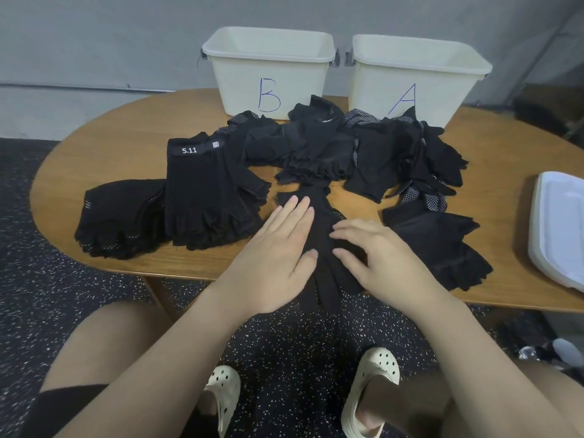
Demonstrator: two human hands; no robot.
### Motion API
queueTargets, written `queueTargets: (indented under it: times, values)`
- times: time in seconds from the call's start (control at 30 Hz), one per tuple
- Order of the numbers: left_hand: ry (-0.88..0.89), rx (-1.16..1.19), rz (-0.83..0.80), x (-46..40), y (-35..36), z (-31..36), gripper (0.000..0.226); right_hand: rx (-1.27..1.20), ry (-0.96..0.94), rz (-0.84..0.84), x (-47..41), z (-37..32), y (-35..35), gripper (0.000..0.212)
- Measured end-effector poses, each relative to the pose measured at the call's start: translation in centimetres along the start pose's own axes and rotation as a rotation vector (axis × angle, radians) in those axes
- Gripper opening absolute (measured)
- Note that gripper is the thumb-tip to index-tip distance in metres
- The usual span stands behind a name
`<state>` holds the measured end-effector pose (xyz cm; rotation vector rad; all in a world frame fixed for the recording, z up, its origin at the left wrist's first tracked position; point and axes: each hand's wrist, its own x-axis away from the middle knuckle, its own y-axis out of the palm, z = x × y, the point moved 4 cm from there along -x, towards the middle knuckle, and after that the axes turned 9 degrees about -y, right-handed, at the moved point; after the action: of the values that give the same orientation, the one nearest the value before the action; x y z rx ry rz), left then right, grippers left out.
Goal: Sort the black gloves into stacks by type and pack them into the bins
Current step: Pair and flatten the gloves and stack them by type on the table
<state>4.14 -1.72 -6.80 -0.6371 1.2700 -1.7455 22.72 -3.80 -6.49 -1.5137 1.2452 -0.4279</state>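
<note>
A black full-finger glove (322, 216) lies at the table's front edge, its fingers hanging over the rim. My left hand (278, 251) presses flat on its left side with straight fingers. My right hand (376, 254) rests on its right side, fingers slightly bent. To the left lie two stacks of fingerless gloves: one marked 5.11 (202, 197) and a mesh stack (123, 216). An unsorted heap of black gloves (341, 147) spreads behind. Another fingerless stack (439, 241) sits at the right. Bin B (268, 71) and bin A (414, 77) stand at the back.
The oval wooden table (94, 153) has bare wood at its left and far right. A white lid or tray (559, 229) lies at the right edge. Below the table are my knees, white clogs and a speckled dark floor (284, 358).
</note>
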Motion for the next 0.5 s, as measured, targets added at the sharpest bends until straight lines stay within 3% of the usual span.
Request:
queueTargets:
  times: [0.1, 0.27, 0.5]
  values:
    - [0.013, 0.005, 0.066, -0.9, 0.1, 0.1, 0.063, 0.007, 0.034, -0.009, 0.0, 0.3, -0.4, 0.034]
    - [-0.107, 0.135, 0.104, -3.0, 0.1, -0.4, 0.059, -0.015, 0.085, -0.012, 0.1, -0.1, -0.3, 0.047]
    - [-0.165, 0.140, 0.329, -4.6, -0.4, -0.2, 0.042, -0.016, 0.141, 0.106, -0.4, 0.4, 0.3, 0.025]
